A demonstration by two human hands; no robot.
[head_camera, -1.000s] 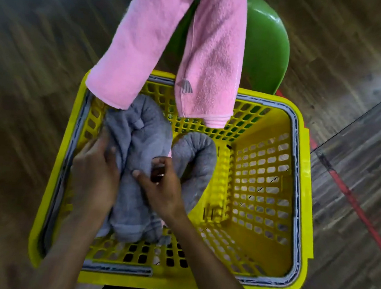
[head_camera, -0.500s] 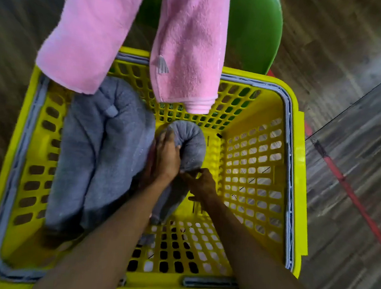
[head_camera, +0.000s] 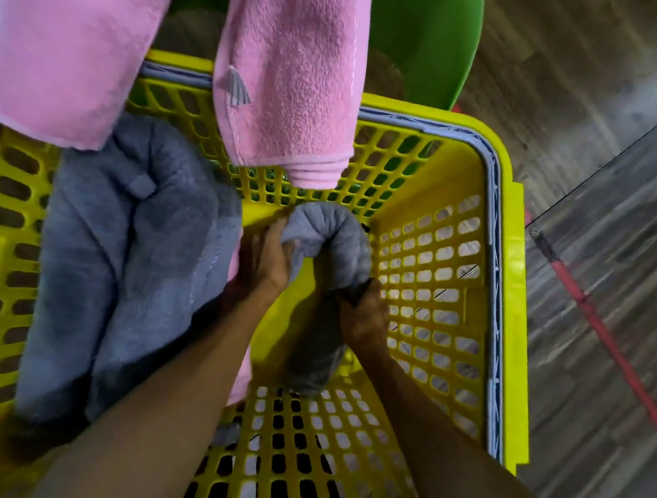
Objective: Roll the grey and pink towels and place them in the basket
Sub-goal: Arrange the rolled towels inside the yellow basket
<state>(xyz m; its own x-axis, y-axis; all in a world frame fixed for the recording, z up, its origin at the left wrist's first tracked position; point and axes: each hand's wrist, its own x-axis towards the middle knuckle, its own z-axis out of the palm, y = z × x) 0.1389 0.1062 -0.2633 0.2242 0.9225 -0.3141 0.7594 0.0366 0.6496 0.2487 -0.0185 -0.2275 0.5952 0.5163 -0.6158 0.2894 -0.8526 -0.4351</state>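
Bent grey towel roll (head_camera: 334,249) deep in the yellow basket (head_camera: 508,286) near its far wall, gripped by left hand (head_camera: 265,261) and right hand (head_camera: 363,316), beside larger grey towel (head_camera: 120,271) along the left wall, pink towel (head_camera: 290,69) draped over the far rim.

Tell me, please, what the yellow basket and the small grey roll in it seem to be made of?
The yellow basket looks like moulded plastic, glossy, with perforated walls. The grey roll, gripped by both hands, looks like soft terry or microfibre cloth, matte and fuzzy; the exact fibre is unclear.
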